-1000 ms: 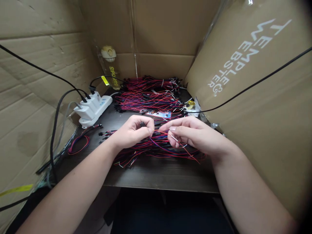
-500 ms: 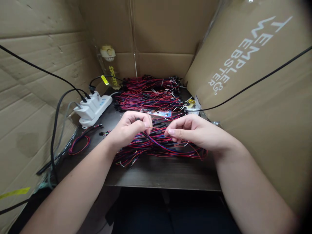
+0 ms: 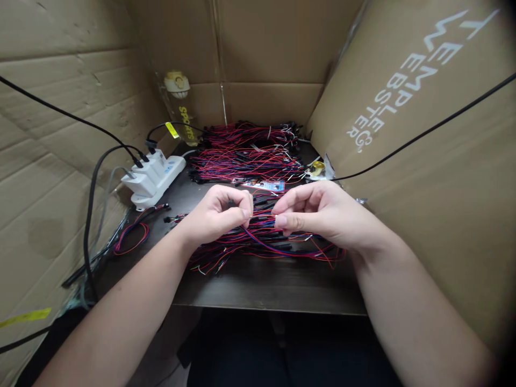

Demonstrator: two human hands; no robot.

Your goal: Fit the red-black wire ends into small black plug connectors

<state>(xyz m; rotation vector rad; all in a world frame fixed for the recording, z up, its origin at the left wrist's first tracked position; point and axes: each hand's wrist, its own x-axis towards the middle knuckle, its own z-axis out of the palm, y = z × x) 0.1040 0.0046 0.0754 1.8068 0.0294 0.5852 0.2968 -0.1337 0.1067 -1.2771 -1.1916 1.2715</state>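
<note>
My left hand is closed, thumb against curled fingers, on a wire harness. Its red, blue and dark wires run out below the fist and curve right over the pile. A thin light tip shows at the left thumb. Just to the right, my right hand pinches thumb to fingertips, and a tiny white spot shows there. What that pinch holds is too small to make out. Beneath both hands lies a heap of red, blue and black wire harnesses with black connectors.
More bundled harnesses lie at the back. A white power strip with plugs stands left, near a coiled harness and a clear bottle. A yellow roll sits right. Cardboard walls enclose the table; a black cable crosses the right side.
My right hand has turned slightly, and its thumb and fingertips sit a little differently. The left fist has closed further around the harness, and its trailing wires have shifted slightly.
</note>
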